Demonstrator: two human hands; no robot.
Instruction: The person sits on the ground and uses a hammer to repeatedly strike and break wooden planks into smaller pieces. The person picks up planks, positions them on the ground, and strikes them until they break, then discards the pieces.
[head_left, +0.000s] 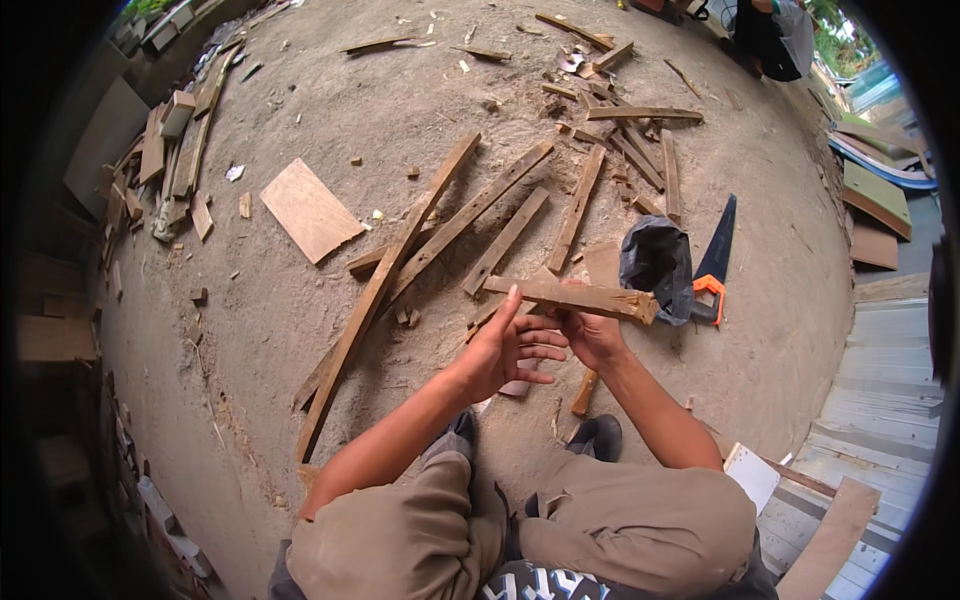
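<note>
Left hand open, thumb up, fingers rightward; right hand in a grip on wooden batten

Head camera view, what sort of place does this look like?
Probably an outdoor yard used for rough woodworking: there's bare, dusty ground strewn with wooden strips, a handsaw lying to the right, and a short wooden piece in the right hand.

The left hand has its thumb toward one o'clock, fingers spread toward three; the right hand curls, forearm pointing toward eleven.
</note>
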